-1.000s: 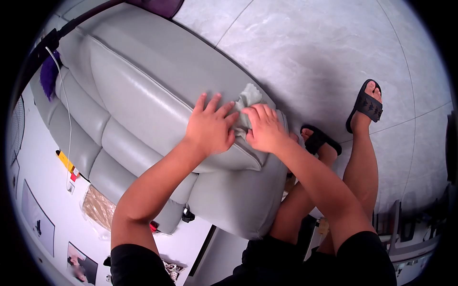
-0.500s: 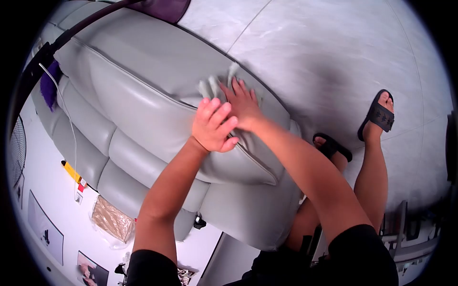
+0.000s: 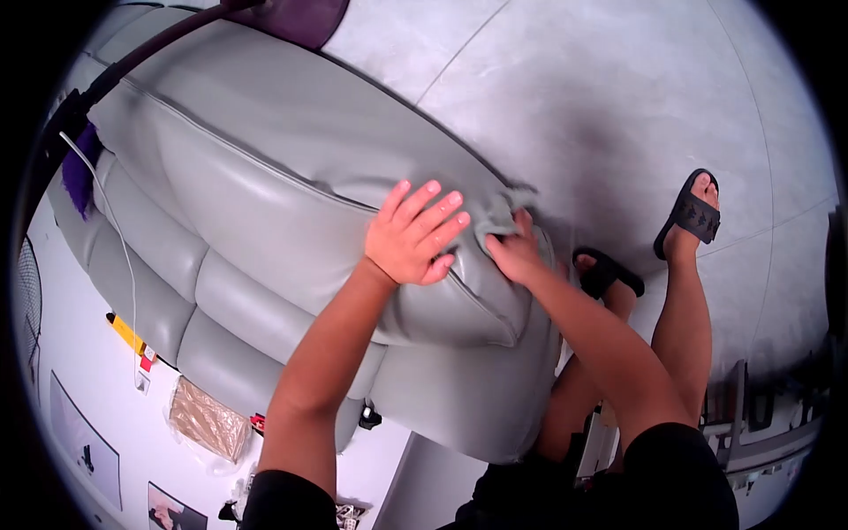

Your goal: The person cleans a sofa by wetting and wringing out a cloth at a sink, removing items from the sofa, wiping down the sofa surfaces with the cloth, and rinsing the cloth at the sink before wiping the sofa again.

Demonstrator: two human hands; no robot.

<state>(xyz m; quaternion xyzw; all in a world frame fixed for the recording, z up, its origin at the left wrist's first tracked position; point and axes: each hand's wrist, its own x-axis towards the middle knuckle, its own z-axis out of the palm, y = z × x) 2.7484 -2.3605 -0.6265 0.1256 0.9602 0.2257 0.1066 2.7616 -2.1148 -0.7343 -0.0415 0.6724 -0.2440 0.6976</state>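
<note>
A grey leather sofa [image 3: 291, 115] with a raised seam runs diagonally across the view. On its near end my right hand [image 3: 519, 254] has its fingers bent around a pale grey-green cloth [image 3: 499, 216], close to the outer edge; part of the cloth is blurred and covered by the fingers. My left hand [image 3: 415, 234] is just to the left, fingers spread and nothing in them, over the seam of the seat. I cannot tell whether its palm touches the leather.
A dark curved bar [image 3: 159, 49] crosses the upper left, near a purple item [image 3: 81, 177]. A white cable [image 3: 124, 238] hangs over the sofa. Behind the backrest lie a plastic-wrapped brown package [image 3: 208, 420] and a yellow item [image 3: 125, 334]. My sandalled foot [image 3: 689, 216] stands on the pale floor.
My right hand has drawn the cloth toward me and to the right, to the sofa's edge; the cloth is now bunched instead of spread. My left hand has shifted slightly right, fingers wider apart.
</note>
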